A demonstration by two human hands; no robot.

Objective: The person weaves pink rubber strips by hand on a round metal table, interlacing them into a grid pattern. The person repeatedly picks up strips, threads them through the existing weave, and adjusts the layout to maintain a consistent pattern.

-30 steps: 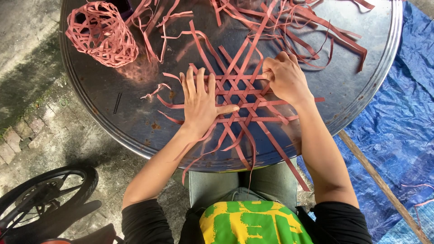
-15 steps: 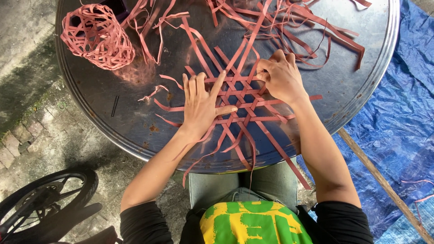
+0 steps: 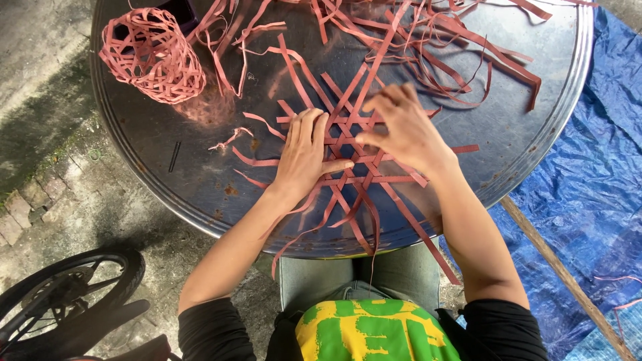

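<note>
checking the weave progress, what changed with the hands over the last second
The right hand lifted off the far side of the woven pink strips and drew in over the middle, blurred in motion. The left hand stayed flat, pressing the weave on the round metal table. The small woven basket stayed put.

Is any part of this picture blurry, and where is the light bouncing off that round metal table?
Head view: the right hand is smeared by motion blur, while the left hand, flat on the woven pink strips, is sharp. The round metal table shows soft daylight sheen near its upper middle and a pink reflection beneath the woven basket. The table's rim bows from wide-angle distortion.
</note>
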